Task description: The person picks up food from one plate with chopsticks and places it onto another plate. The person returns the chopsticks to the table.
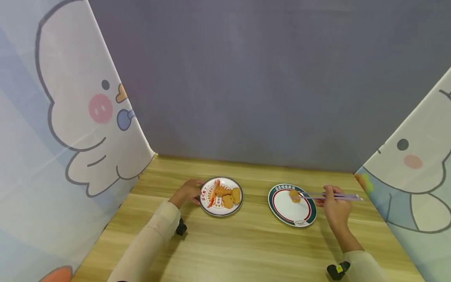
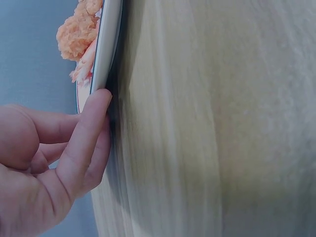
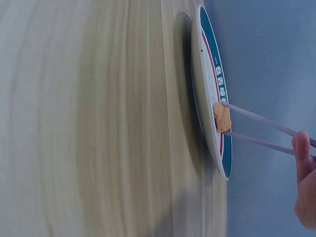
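My left hand [image 1: 190, 191] grips the left rim of a white plate [image 1: 220, 212], with the thumb at the near edge in the left wrist view. On that plate lie a red-orange shrimp [image 1: 213, 193], a crumbed fried chicken piece [image 1: 222, 191] and two golden nuggets [image 1: 228, 201]. At the right, my right hand [image 1: 336, 213] holds a pair of pale purple chopsticks [image 1: 347, 197]. Their tips are on either side of a nugget [image 3: 222, 117] at the upper part of a green-rimmed plate [image 1: 289, 209]. Otherwise the white middle of this plate shows bare.
Both plates stand on a wood-grain table [image 1: 225, 250], with a gap between them. A grey panel [image 1: 246, 86] rises behind the table. Cartoon-printed sheets [image 1: 77, 78] enclose the left and right sides.
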A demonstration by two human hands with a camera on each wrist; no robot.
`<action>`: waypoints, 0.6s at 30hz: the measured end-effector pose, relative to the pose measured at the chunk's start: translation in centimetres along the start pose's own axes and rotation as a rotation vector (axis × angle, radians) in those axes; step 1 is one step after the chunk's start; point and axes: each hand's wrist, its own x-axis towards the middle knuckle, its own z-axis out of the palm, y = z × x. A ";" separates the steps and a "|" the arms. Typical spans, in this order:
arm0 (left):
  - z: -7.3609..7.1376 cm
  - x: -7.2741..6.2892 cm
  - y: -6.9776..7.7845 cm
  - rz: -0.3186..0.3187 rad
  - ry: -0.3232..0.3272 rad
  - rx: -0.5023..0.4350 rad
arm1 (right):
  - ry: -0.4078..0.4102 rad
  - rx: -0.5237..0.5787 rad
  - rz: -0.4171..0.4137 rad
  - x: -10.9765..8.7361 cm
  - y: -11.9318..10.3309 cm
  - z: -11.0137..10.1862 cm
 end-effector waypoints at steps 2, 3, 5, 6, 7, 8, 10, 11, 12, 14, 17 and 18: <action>0.1 -0.1 -0.1 0.005 0.006 -0.001 | -0.027 -0.033 -0.025 -0.1 0.1 0.1; 0.2 -0.1 -0.2 0.007 0.009 -0.001 | -0.036 -0.055 -0.034 -0.2 0.2 0.1; 0.2 -0.2 -0.2 0.007 0.007 0.002 | -0.045 -0.096 -0.050 -0.4 0.2 0.2; 0.2 -0.2 -0.1 0.004 0.004 0.001 | -0.047 -0.125 -0.057 -0.5 0.1 0.3; 0.2 -0.2 -0.1 0.003 0.003 -0.002 | -0.052 -0.150 -0.062 -0.7 0.0 0.4; 0.2 -0.2 -0.1 0.002 0.003 -0.002 | -0.056 -0.176 -0.071 -0.8 -0.1 0.4; 0.2 -0.3 0.0 0.003 0.003 0.000 | -0.068 -0.237 -0.085 -0.8 -0.2 0.6; 0.2 -0.3 0.0 0.004 0.003 0.003 | -0.075 -0.267 -0.099 -0.9 -0.2 0.6; 0.2 -0.3 0.1 0.003 0.003 0.004 | -0.082 -0.298 -0.111 -0.9 -0.3 0.7; 0.1 -0.3 0.1 0.004 0.002 0.006 | -0.093 -0.338 -0.140 -0.7 -0.2 0.8; 0.1 -0.2 0.1 0.008 0.000 0.002 | -0.102 -0.354 -0.175 -0.6 -0.3 0.9; 0.1 -0.2 0.0 0.008 -0.002 0.001 | -0.103 -0.346 -0.176 -0.6 -0.3 0.9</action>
